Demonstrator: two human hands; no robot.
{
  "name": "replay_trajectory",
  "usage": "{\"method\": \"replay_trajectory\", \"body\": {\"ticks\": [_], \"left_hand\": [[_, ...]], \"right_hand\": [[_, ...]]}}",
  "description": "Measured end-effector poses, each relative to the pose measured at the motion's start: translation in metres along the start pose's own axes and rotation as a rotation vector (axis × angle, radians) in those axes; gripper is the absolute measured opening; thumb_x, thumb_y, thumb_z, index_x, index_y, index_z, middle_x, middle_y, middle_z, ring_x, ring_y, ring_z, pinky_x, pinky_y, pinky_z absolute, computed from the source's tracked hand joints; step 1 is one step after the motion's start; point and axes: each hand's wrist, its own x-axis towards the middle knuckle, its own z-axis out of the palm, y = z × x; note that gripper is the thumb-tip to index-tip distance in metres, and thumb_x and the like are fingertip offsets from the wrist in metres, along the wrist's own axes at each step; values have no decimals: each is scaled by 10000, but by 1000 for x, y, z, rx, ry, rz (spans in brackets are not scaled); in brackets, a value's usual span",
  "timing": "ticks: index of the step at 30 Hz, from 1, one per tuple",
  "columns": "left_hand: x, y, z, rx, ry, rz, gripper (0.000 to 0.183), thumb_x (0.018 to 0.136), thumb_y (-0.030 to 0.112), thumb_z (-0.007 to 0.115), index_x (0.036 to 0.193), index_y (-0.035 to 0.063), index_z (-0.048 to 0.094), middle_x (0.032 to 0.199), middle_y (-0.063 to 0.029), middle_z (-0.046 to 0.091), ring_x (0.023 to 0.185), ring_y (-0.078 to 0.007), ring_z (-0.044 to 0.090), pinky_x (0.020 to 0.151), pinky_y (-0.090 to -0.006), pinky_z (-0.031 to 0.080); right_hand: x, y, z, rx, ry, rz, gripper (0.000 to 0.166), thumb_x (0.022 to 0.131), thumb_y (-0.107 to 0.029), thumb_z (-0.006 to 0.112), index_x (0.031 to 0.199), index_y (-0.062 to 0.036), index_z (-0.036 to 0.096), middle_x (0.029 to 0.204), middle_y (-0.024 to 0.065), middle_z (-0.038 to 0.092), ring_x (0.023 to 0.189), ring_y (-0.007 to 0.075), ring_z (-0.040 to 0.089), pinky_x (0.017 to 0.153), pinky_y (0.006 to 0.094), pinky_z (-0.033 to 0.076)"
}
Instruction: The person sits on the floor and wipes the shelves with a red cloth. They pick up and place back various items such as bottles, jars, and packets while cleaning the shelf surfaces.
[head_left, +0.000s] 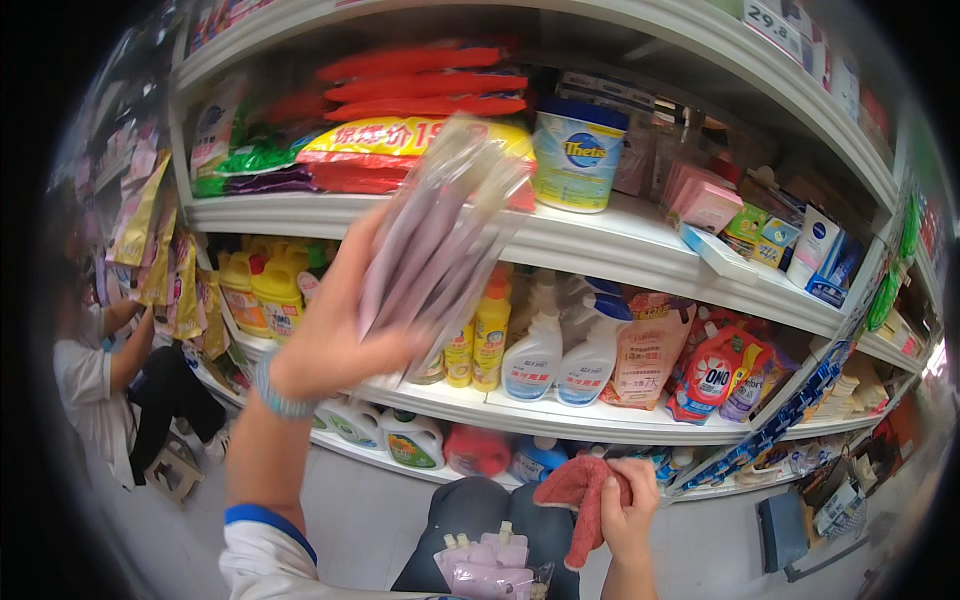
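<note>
My left hand (337, 322) is raised before the shelves, its fingers around a clear plastic packet of purplish pouches (442, 247); the packet is blurred and tilted. Low at the right, my right hand (632, 510) grips a crumpled red cloth (585, 499), which hangs below the fingers. On my lap lie several pale pink spouted pouches (491, 566), some partly in clear wrap. Behind the raised packet are stacked red and yellow bags (360, 139) on the upper shelf, and a white tub with a blue lid (581, 154) stands to their right.
Spray bottles (531, 349), yellow bottles (491, 330) and detergent pouches (709, 375) fill the middle shelf (600, 412). Small boxes and a white tube (814, 244) stand above at right. Detergent jugs (411, 439) line the bottom shelf. Another person (101, 390) sits at left; a dark stool-like object (782, 529) is at right.
</note>
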Motion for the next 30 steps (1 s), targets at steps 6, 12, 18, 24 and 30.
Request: {"method": "replay_trajectory", "body": {"ticks": [6,12,18,24,30], "left_hand": [[179,13,35,1047,-21,394,664,683,273,586,1293,94,395,1165,-185,495,1048,-330,524,889,-382,424],[281,2,67,1370,-54,110,678,669,345,627,1261,79,433,1180,-181,536,1045,-320,552,888,-373,452],[317,-38,65,1355,-203,-43,803,653,483,697,1281,61,432,1213,-225,507,1121,-314,497,907,-360,431],[289,-6,92,1415,-68,79,677,736,473,598,1245,59,433,1174,-230,513,1027,-332,552,864,-388,446],[244,-11,139,1073,16,983,261,735,223,612,945,67,617,835,-132,624,761,-278,607,653,-340,496]], "right_hand": [[-37,33,-19,60,-26,145,166,732,29,535,878,14,612,898,152,588,839,247,580,745,307,460],[-60,58,-33,95,-30,263,164,727,9,550,876,8,620,865,145,611,771,232,605,690,288,478],[-51,70,-51,98,-138,340,159,738,12,546,885,14,609,870,144,616,819,241,597,739,300,462],[81,51,-70,-80,85,-125,510,749,-13,574,1236,52,438,879,172,622,783,277,628,696,346,493],[199,34,-73,-401,382,-476,575,777,-155,659,1278,-15,414,816,136,581,677,285,592,581,355,481]]}}
